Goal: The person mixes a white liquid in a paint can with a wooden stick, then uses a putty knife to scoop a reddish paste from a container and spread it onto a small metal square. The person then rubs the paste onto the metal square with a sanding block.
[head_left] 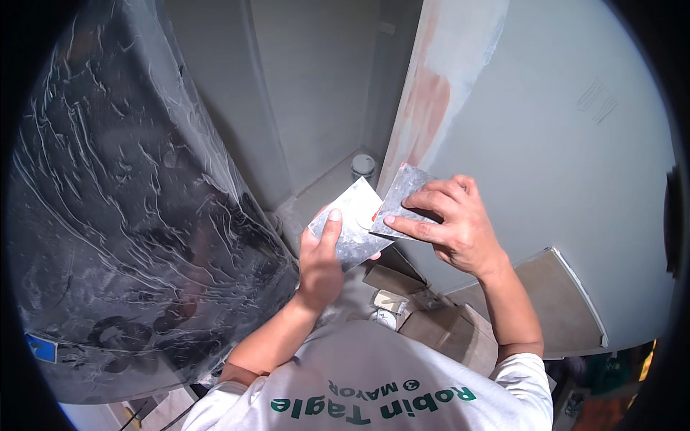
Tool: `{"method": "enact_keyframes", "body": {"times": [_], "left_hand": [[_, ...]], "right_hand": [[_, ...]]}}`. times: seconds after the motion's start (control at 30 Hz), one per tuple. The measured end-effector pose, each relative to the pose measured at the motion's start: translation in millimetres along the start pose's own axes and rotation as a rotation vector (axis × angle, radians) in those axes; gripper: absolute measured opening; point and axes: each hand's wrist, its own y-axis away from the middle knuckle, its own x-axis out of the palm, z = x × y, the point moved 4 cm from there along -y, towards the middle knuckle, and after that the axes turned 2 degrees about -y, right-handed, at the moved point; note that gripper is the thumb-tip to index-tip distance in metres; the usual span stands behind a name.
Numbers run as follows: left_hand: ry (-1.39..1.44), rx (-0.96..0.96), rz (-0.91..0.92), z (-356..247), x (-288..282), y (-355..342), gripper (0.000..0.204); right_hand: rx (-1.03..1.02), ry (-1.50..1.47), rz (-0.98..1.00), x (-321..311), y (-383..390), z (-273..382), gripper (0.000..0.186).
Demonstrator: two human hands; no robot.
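My left hand (323,260) is closed on a flat metal plate (350,228) smeared with white filler, its thumb lying across the top face. A second flat grey blade (407,199), like a putty knife, is gripped in my right hand (456,224), with the fingers spread along its face. The lower left corner of this blade meets the right side of the plate. Small orange-red smears show on the blade's edge. Both pieces are held up in front of my chest, near a wall corner (431,100) coated with white and pinkish filler.
Wrinkled clear plastic sheeting (144,215) covers a large dark surface at left. On the floor beyond stands a bucket (363,167). Below my hands are cardboard (449,330) and a white round container (386,318). A beige panel (568,305) leans against the grey wall (568,144) at right.
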Motion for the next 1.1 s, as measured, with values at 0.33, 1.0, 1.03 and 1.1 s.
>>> {"method": "enact_keyframes", "body": {"times": [0.33, 1.0, 1.03, 1.1], "left_hand": [[-0.024, -0.099, -0.063, 6.8, 0.0, 10.9, 0.043], [-0.045, -0.152, 0.007, 8.3, 3.2, 19.0, 0.041], [-0.054, -0.157, 0.014, 7.9, 2.8, 18.0, 0.041], [-0.054, -0.173, 0.013, 8.0, 3.7, 17.7, 0.04]], "right_hand": [[-0.002, -0.023, 0.119, -2.8, -11.4, 12.7, 0.038], [0.006, -0.107, 0.192, -1.6, -10.0, 29.1, 0.055], [0.008, -0.108, 0.223, 0.9, -8.2, 29.6, 0.055], [0.009, -0.097, 0.153, -5.1, -10.3, 26.7, 0.055]]}}
